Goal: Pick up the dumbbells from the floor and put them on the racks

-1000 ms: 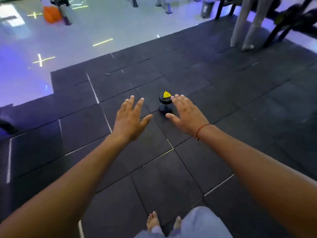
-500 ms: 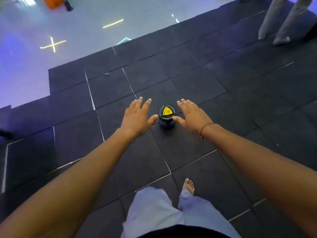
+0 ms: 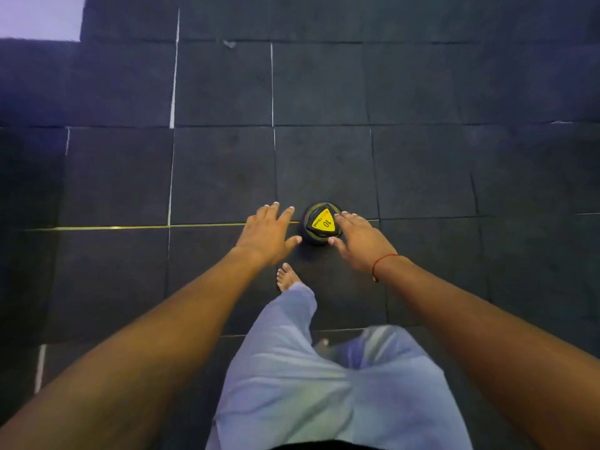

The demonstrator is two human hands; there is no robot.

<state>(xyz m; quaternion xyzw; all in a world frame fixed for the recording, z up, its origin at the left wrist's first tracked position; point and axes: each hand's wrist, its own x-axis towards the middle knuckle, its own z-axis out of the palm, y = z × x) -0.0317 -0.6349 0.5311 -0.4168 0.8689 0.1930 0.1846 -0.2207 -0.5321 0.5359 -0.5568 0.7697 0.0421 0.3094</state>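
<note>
The dumbbell [image 3: 321, 224] stands on end on the dark floor mats [image 3: 224, 177], right between the two grips: the left hand [image 3: 268, 235] spread flat just beside it, the right hand [image 3: 357, 240] with straight fingers touching its yellow top.

Floor is pretty much all dark rubber gym tiles [image 3: 324, 76], big squares with thin pale seams between them, and one seam [image 3: 130, 227] on the left shows a yellowish line. Up in the top left corner there's a patch of shiny pale floor [image 3: 39, 14] with a purple-ish tint.
</note>
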